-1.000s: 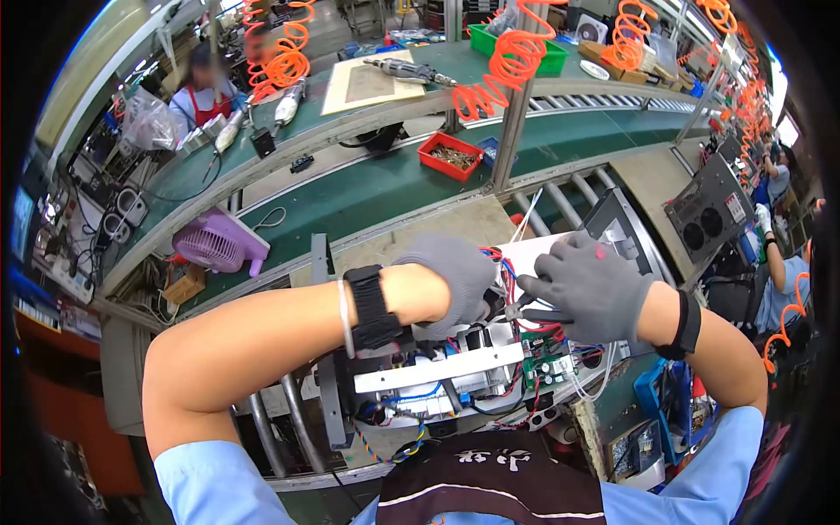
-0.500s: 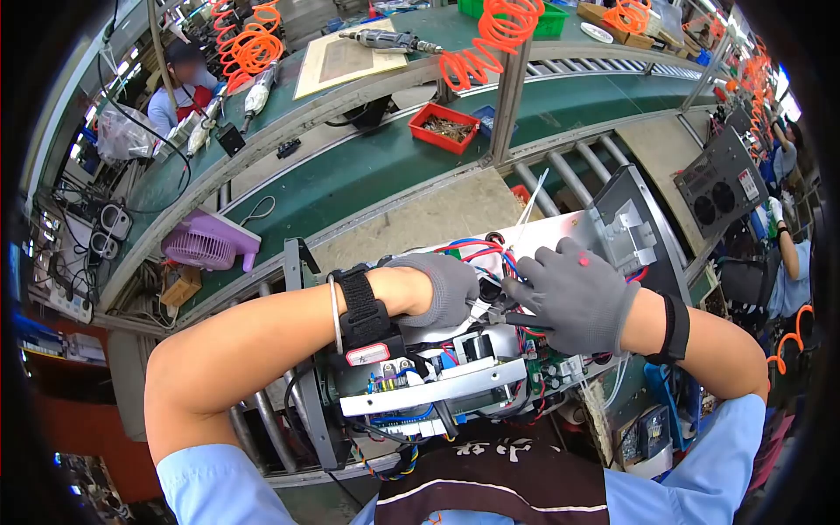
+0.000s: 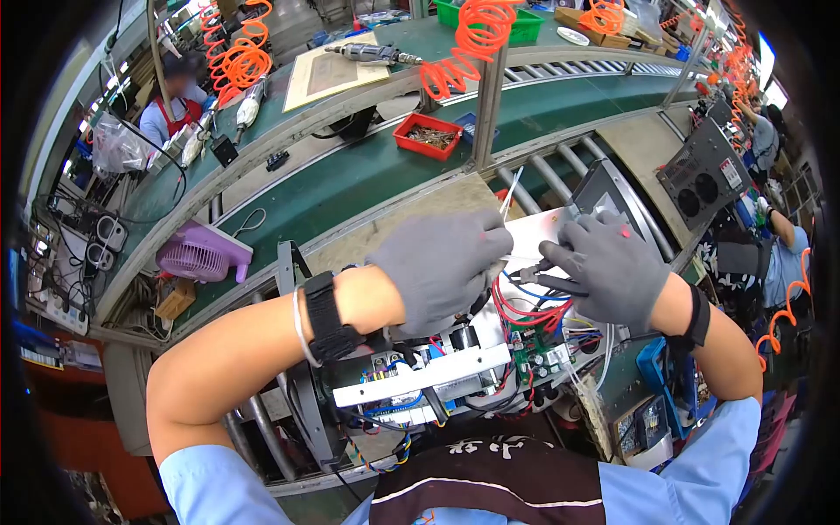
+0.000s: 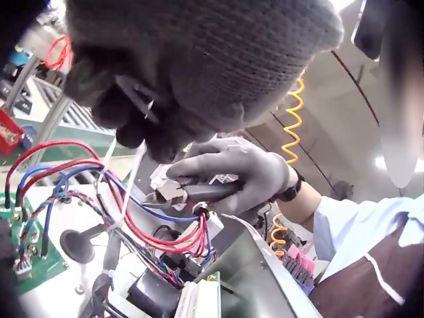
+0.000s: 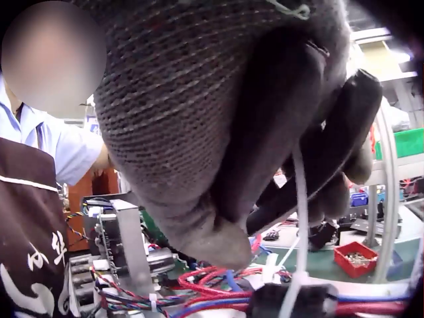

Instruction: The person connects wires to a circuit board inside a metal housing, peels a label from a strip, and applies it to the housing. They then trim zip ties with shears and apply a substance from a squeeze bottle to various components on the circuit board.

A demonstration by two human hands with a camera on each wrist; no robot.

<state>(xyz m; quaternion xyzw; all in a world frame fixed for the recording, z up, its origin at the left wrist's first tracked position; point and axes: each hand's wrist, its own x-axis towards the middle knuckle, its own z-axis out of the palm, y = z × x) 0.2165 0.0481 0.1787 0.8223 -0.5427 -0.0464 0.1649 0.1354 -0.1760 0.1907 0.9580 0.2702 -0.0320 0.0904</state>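
Observation:
My gray-gloved left hand (image 3: 437, 262) is raised over the open electrical unit, its fingers pinching the tail of a white cable tie (image 4: 133, 175) that runs up from a wire bundle. In my gloved right hand (image 3: 612, 267) I grip wire cutters (image 4: 209, 192), their jaws near the blue wire and the tie. Red wires (image 3: 521, 315) arch from the green circuit board (image 3: 529, 350) to a black ring. The right wrist view shows a white tie standing up from a black core (image 5: 291, 301). My fingers partly hide the tie's upper end.
A white metal bar (image 3: 424, 376) crosses the unit's near side. A red bin of small parts (image 3: 427, 136) stands on the green belt beyond. Orange coiled hoses (image 3: 486, 26) hang overhead, and a purple fan (image 3: 201, 252) is at the left. Another person sits at the far left.
My left hand has lifted off the unit's interior. The cutters, beside its fingers half a second ago, have moved away toward the unit's back right with my right hand.

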